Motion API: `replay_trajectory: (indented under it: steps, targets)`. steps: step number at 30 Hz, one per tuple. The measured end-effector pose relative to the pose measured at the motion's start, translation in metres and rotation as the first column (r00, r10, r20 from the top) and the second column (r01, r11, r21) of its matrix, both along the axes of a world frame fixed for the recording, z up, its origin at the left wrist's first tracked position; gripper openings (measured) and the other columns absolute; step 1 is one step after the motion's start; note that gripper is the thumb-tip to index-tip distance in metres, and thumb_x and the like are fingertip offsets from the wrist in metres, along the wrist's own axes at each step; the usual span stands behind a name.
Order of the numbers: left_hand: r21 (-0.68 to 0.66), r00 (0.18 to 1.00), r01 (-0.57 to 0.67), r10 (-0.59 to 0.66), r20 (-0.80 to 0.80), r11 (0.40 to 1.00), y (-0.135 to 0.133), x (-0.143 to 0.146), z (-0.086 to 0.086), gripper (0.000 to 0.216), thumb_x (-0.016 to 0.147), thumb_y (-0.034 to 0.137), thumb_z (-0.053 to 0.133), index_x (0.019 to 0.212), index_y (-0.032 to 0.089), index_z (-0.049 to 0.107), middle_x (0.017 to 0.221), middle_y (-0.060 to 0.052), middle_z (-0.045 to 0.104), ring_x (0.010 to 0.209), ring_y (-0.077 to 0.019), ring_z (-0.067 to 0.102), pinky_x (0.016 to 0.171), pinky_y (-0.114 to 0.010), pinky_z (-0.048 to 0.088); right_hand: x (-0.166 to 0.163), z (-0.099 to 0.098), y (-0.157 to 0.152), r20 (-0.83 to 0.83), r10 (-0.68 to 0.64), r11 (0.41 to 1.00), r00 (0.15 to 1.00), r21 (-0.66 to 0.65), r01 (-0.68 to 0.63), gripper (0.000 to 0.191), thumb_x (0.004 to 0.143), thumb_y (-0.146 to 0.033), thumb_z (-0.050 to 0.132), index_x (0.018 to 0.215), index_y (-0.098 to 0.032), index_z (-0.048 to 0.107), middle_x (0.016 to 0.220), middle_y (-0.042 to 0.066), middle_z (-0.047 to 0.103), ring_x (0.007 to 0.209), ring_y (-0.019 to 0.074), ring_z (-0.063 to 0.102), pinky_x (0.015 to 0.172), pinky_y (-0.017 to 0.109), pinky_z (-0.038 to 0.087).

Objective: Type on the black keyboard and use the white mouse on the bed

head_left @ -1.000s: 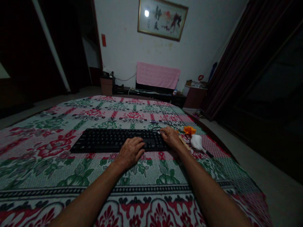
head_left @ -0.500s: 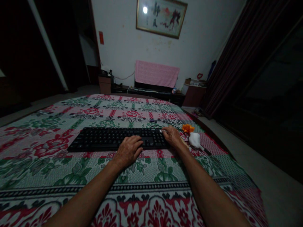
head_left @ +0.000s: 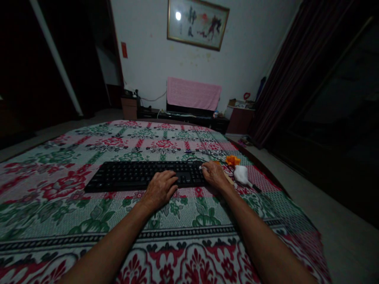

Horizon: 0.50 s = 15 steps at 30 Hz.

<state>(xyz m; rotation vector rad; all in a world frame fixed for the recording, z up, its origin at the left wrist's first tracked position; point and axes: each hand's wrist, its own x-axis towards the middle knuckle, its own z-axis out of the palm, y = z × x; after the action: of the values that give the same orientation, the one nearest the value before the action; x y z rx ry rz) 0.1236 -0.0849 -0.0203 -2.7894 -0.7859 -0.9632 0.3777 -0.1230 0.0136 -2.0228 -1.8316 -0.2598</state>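
Observation:
A black keyboard (head_left: 139, 175) lies on a floral bedspread (head_left: 89, 221). My left hand (head_left: 160, 188) rests on the keyboard's front edge, right of its middle, fingers curled down over the keys. My right hand (head_left: 213, 174) grips the keyboard's right end, and something small and white shows at its fingertips. Just right of that hand lie an orange piece (head_left: 233, 160), a white wad (head_left: 241, 175) and a wooden stick (head_left: 227, 178).
The keyboard's cable (head_left: 197, 154) runs over the bedspread behind it. The bed's right edge drops to the floor (head_left: 296, 185). Beyond the bed stands a low dark cabinet (head_left: 189, 117) with a pink cloth (head_left: 193, 93). A framed picture (head_left: 197, 23) hangs above.
Both hands stay on the keyboard. The view has drifted slightly, so the keyboard and hands sit a little lower and further left in the picture.

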Motion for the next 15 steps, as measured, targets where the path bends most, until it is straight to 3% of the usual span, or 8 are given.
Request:
replay_trajectory:
  steps: [9, 12, 15]
  targets:
    - [0.013, 1.0, 0.015, -0.015, 0.015, 1.0, 0.0035, -0.0003, -0.0047, 0.025, 0.087, 0.028, 0.052, 0.108, 0.018, 0.062, 0.12, -0.01, 0.062, 0.112, -0.0239, 0.053, 0.092, -0.042, 0.043, 0.0035, -0.0025, -0.0052, -0.104, 0.069, 0.996, 0.992, 0.071, -0.062, 0.022, 0.077, -0.017, 0.048, 0.083, -0.017, 0.07, 0.083, 0.005, 0.067, 0.079, 0.0175, 0.059, 0.075, 0.025, 0.04]
    - [0.015, 1.0, 0.016, -0.017, 0.022, 1.0, 0.0036, 0.0001, -0.0053, 0.026, 0.087, 0.028, 0.052, 0.108, 0.018, 0.062, 0.12, -0.01, 0.062, 0.113, -0.0239, 0.053, 0.092, -0.042, 0.043, 0.0048, -0.0058, -0.004, -0.123, 0.077, 0.983, 0.989, 0.175, -0.054, 0.023, 0.078, -0.018, 0.048, 0.085, -0.017, 0.069, 0.082, 0.005, 0.066, 0.08, 0.0172, 0.058, 0.076, 0.025, 0.041]
    - [0.013, 1.0, 0.012, -0.012, 0.026, 1.0, 0.0021, 0.0006, -0.0036, 0.025, 0.087, 0.027, 0.053, 0.108, 0.018, 0.063, 0.118, -0.01, 0.063, 0.112, -0.024, 0.054, 0.092, -0.042, 0.043, 0.0026, -0.0071, -0.0038, -0.077, 0.061, 0.984, 0.995, 0.169, -0.047, 0.025, 0.08, -0.02, 0.047, 0.089, -0.017, 0.07, 0.082, 0.006, 0.065, 0.079, 0.0172, 0.058, 0.076, 0.026, 0.04]
